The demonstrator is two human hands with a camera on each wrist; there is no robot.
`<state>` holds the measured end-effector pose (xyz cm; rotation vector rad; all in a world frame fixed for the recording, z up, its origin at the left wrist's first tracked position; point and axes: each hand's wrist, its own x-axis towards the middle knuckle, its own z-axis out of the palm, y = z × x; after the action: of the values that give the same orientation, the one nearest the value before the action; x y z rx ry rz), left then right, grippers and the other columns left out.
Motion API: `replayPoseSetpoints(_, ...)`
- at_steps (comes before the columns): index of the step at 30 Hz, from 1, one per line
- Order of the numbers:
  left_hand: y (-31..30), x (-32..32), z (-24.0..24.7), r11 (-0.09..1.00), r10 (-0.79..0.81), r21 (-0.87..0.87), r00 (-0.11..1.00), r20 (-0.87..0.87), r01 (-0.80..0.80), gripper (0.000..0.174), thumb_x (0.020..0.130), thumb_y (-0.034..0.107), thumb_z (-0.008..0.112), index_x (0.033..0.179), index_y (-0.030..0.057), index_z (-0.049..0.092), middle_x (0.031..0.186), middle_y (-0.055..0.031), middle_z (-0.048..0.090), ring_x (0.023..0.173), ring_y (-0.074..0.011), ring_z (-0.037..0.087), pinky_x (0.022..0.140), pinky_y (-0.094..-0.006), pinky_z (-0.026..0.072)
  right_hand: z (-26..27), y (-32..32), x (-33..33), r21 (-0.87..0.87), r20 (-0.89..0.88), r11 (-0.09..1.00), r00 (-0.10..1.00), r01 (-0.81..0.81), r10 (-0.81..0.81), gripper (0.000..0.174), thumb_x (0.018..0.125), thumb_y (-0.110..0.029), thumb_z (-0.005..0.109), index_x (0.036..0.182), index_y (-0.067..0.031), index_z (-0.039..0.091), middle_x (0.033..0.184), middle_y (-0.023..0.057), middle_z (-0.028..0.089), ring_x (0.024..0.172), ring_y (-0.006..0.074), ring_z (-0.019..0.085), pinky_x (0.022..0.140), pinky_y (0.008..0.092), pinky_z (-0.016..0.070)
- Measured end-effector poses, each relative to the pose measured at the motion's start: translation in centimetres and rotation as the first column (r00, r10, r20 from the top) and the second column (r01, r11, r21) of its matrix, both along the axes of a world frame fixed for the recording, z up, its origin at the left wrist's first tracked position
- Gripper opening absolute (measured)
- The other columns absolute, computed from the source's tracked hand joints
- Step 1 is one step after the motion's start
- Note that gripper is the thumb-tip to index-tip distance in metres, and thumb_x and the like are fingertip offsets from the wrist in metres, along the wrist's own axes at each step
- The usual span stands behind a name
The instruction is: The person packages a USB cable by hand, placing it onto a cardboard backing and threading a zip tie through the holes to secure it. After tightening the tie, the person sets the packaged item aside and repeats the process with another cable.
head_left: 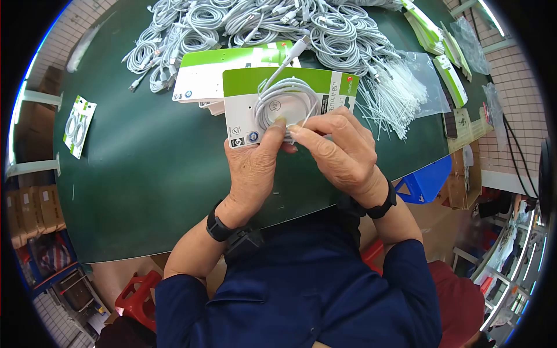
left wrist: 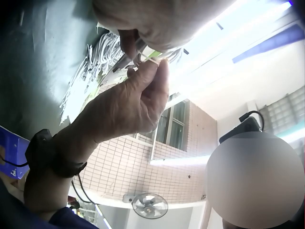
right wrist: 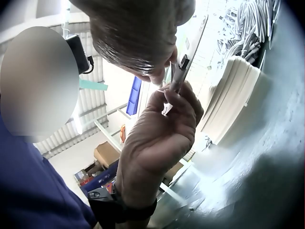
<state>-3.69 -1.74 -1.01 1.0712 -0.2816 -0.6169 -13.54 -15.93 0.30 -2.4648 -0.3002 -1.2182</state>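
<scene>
Green table [head_left: 145, 180] under me. My right hand [head_left: 343, 149] pinches what looks like a thin white tie [head_left: 311, 113] by the coil; my left hand [head_left: 252, 174] grips the card [head_left: 239, 103], thumb pressing the coiled cable [head_left: 260, 113] against its front. I'd best draw the tie evenly, thumb firm so the coil can't slip. Beyond: cable pile [head_left: 342, 37], loose ties [head_left: 395, 100].

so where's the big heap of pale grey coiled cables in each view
Head: pale grey coiled-cable heap, top centre, cut off by the edge.
Left wrist: upper left, partly hidden.
Right wrist: upper right, against the top edge.
Shared landmark: the dark green tabletop under the cables.
</scene>
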Motion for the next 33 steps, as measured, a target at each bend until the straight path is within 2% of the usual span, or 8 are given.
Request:
replayPoseSetpoints(3,0.0,-0.1,0.2,1.000,0.010,-0.005,1.000,-0.012,-0.010,0.021,0.100,0.006,0.071,0.119,-0.0031,0.069,0.100,-0.0084,0.075,0.077,-0.0131,0.071,0.066,-0.0276,0.0610,1.0,-0.3,-0.2,-0.044,-0.052,0.998,0.998,-0.033,0.031,0.046,0.070,0.002,0.081,0.116,-0.0030,0.077,0.100,0.0083,0.069,0.079,0.0221,0.066,0.060,0.0310,0.0548)
replayPoseSetpoints(6,0.0,-0.1,0.1,1.000,0.019,-0.019,1.000,-0.011,-0.020,0.020,0.100,0.006,0.072,0.118,-0.0030,0.069,0.099,-0.0079,0.075,0.076,-0.0126,0.071,0.066,-0.0270,0.0601,0.7,-0.3,-0.2,-0.048,-0.018,0.996,0.997,-0.073,0.072,0.044,0.070,0.001,0.082,0.113,-0.0028,0.077,0.104,0.0088,0.069,0.082,0.0233,0.068,0.063,0.0307,0.0557)
replayPoseSetpoints(12,0.2,-0.1,-0.1,1.000,0.021,-0.011,1.000,0.008,-0.021,0.020,0.100,0.006,0.072,0.117,-0.0030,0.070,0.098,-0.0078,0.075,0.075,-0.0121,0.071,0.067,-0.0270,0.0597,-0.3,0.2,-0.5,-0.052,0.043,0.997,0.998,-0.049,0.052,0.042,0.069,0.001,0.083,0.110,-0.0044,0.078,0.105,0.0100,0.073,0.084,0.0242,0.071,0.066,0.0325,0.0563)
replayPoseSetpoints(18,0.3,-0.1,0.1,1.000,0.009,-0.020,1.000,-0.013,-0.009,0.021,0.100,0.006,0.072,0.118,-0.0041,0.069,0.099,-0.0088,0.076,0.077,-0.0130,0.073,0.067,-0.0274,0.0608,-0.7,0.5,-0.5,0.006,0.068,1.000,0.998,0.001,-0.002,0.036,0.071,0.001,0.084,0.106,-0.0071,0.077,0.103,0.0083,0.076,0.081,0.0227,0.070,0.064,0.0322,0.0545)
replayPoseSetpoints(26,0.3,-0.1,0.1,1.000,-0.011,-0.029,1.000,-0.009,0.011,0.021,0.101,0.005,0.070,0.118,-0.0066,0.069,0.102,-0.0116,0.077,0.080,-0.0147,0.075,0.070,-0.0280,0.0632,-1.0,0.4,-0.1,0.081,0.079,0.997,0.997,-0.005,-0.002,0.043,0.067,0.007,0.085,0.106,-0.0080,0.077,0.100,0.0076,0.077,0.077,0.0219,0.068,0.063,0.0316,0.0535)
replayPoseSetpoints(33,0.4,-0.1,0.0,1.000,-0.020,-0.023,1.000,0.011,0.020,0.019,0.101,0.004,0.070,0.116,-0.0069,0.070,0.098,-0.0109,0.077,0.079,-0.0143,0.075,0.070,-0.0280,0.0631,-0.7,0.6,-0.1,0.110,0.039,0.993,0.999,0.031,-0.035,0.041,0.067,0.007,0.085,0.104,-0.0081,0.076,0.097,0.0058,0.076,0.073,0.0218,0.066,0.061,0.0317,0.0520)
